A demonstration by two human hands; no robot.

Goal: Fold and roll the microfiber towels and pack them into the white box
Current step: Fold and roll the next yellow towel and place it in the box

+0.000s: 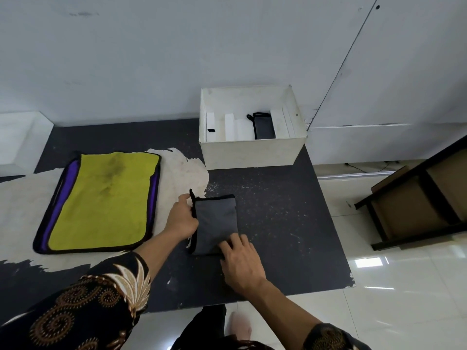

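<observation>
A grey towel with black trim (214, 221) lies folded into a narrow strip on the dark table (290, 223). My left hand (180, 219) holds its left edge near the far corner, fingers curled on the trim. My right hand (240, 263) rests on the strip's near end, fingers fairly straight and pressing down. A white box (252, 154) stands open at the back of the table, with one rolled grey towel (264, 126) inside between white dividers. A stack of flat towels, yellow (106, 198) on top and purple beneath, lies at the left.
The table's right edge runs close to the box and drops to a glossy tiled floor (391, 286). A dark wooden shelf (417, 205) stands on the floor at the right. A white wall rises just behind the box. Torn pale patches (182, 170) mark the tabletop.
</observation>
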